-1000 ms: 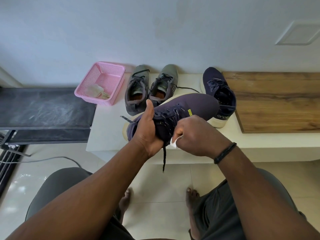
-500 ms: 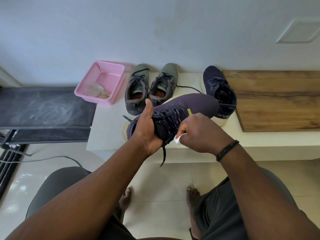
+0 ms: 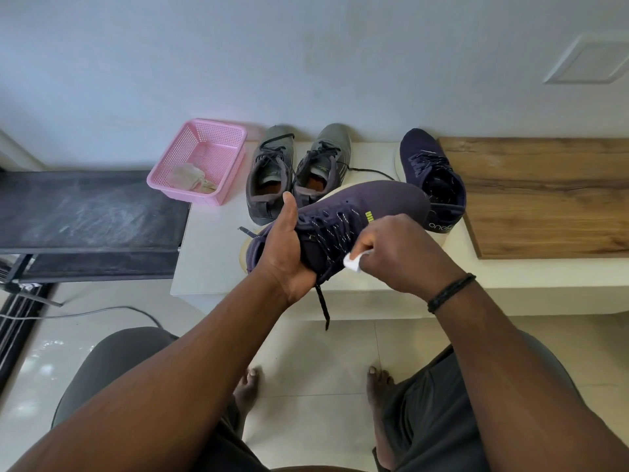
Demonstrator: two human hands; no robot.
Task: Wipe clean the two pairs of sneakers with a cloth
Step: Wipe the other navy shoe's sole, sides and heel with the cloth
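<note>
Left hand wrapped around heel and collar of a navy sneaker, thumb up along the near side, fingers curled under and hidden; shoe held in the air above the front part of the white ledge, toe pointing right and away. Right hand curled tight on a small white cloth, only a corner poking out by the thumb, pressed against the lace side just right of the left-hand grip. Loose lace hanging straight down below the grip, past the ledge front edge. Behind the held toe, touching or nearly so: second navy sneaker standing on the ledge, hard against the wooden board edge. Beyond the left thumb: grey pair side by side, toes to the wall. Further left of the grip: pink basket overhanging the ledge's left edge, crumpled rag inside. Bare ledge surface left of and below the held heel; open tiled floor under both wrists, bare feet there.
</note>
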